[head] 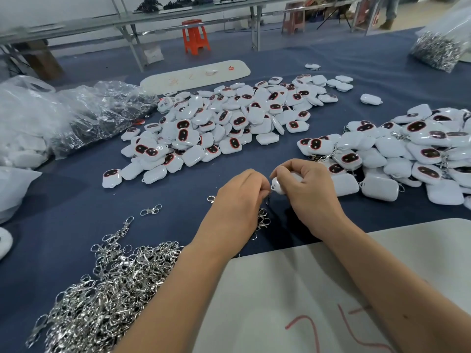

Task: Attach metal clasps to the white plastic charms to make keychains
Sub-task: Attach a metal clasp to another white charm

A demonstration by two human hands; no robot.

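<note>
Now the right hand (309, 184) pinches a white charm (280, 183) steady just behind the clasp heap (107, 284), while the left hand (239, 197), fingers curled, works a clasp (263, 220) toward its loop.

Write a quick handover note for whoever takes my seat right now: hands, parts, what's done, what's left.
Right hand grips one white plastic charm. Left hand pinches a silver metal clasp at the charm's loop, with a few more clasps hanging below it; whether it is hooked yet cannot be told.
Loose clasp heap: near left on the blue cloth.
Bare charms pile: centre.
Finished pile with clasps: right.
Left: finish this one, then work through the centre pile.
</note>
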